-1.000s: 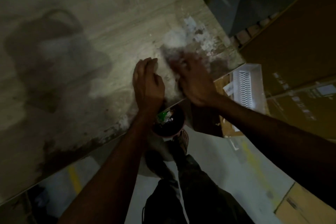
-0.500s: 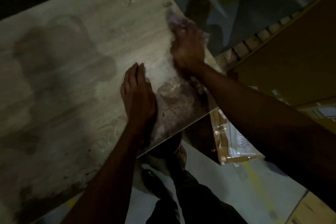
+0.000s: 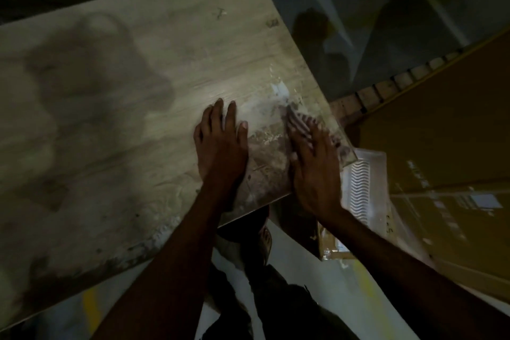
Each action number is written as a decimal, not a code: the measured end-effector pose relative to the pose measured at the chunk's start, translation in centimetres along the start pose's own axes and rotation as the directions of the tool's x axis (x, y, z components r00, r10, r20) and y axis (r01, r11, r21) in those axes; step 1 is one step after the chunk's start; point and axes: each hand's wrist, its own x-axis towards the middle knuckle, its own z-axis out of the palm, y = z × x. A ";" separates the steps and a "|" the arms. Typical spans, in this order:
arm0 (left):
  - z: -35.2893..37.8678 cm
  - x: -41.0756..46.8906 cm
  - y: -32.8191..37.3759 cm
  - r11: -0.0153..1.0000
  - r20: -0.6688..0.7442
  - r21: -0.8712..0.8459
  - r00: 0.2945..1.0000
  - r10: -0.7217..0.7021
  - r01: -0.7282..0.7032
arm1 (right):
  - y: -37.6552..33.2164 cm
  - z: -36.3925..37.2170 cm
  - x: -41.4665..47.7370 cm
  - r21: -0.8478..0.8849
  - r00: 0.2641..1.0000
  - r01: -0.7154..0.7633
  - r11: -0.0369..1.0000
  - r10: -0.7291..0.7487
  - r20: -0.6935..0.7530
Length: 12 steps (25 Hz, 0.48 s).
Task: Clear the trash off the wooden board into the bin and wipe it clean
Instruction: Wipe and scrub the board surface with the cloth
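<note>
- Wooden board [image 3: 124, 85]: in the head view it is pale and fills the left and middle, and both hands are on its near right corner.
- Dust and crumbs [image 3: 266, 130]: a whitish and brown patch on that corner, lying between the two hands and just beside the fingertips of each.
- Left hand [image 3: 220, 146]: palm down on the board, left of the patch, with the fingers straight and slightly spread.
- Right hand [image 3: 313, 163]: blurred, laid along the board's right edge, with the fingers straight and close together. Whether anything lies under it cannot be told.
- White ridged tray [image 3: 364, 190] and cardboard boxes [image 3: 441, 132]: below and to the right of that corner.
</note>
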 end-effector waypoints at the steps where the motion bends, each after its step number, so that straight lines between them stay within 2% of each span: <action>1: -0.1 0.1 -0.1 0.999 -0.006 -0.032 1.000 0.016 -0.017 | 1.0 0.1 -1.4 -0.005 1.000 0.016 1.000 -0.016 0.002; 2: -0.4 -0.2 -0.3 0.997 -0.003 -0.069 0.999 0.043 -0.043 | 1.5 -0.4 -1.1 -0.010 0.999 -0.051 0.999 0.051 0.002; 3: -0.7 -0.7 -0.7 0.993 0.009 -0.090 0.997 0.081 -0.080 | 2.0 -0.5 1.0 -0.054 0.983 -0.182 0.982 0.179 -0.049; 4: -0.6 -1.2 -1.1 0.986 0.020 -0.119 0.992 0.123 -0.120 | 1.7 -0.7 2.8 -0.029 0.935 -0.345 0.938 0.340 -0.104; 5: -0.7 -2.0 -1.5 0.970 0.023 -0.191 0.987 0.159 -0.152 | 0.4 -0.6 3.2 -0.023 0.907 -0.402 0.915 0.394 -0.147; 6: -0.9 -2.9 -2.1 0.936 0.020 -0.312 0.984 0.179 -0.164 | -1.8 0.2 2.2 -0.033 0.925 -0.356 0.934 0.347 -0.157; 7: -1.5 -4.0 -3.0 0.871 -0.001 -0.472 0.988 0.154 -0.136 | -5.4 1.2 -0.7 -0.072 0.967 -0.249 0.966 0.244 -0.078; 8: -2.4 -5.0 -4.0 0.781 -0.025 -0.621 0.997 0.073 -0.072 | -8.7 2.7 -4.6 -0.053 0.998 -0.060 0.997 0.060 0.009; 9: -3.5 -6.0 -5.5 0.707 -0.043 -0.708 0.999 -0.029 -0.010 | -11.6 3.5 -8.0 0.016 0.983 0.155 0.988 -0.156 0.094; 10: -5.0 -7.0 -7.4 0.688 -0.067 -0.726 0.991 -0.112 0.029 | -13.2 4.5 -9.8 0.088 0.936 0.313 0.946 -0.323 0.142; 12: -7.6 -8.6 -12.4 0.822 -0.164 -0.567 0.971 -0.172 0.050 | -13.7 6.4 -6.4 0.117 0.817 0.526 0.842 -0.539 0.203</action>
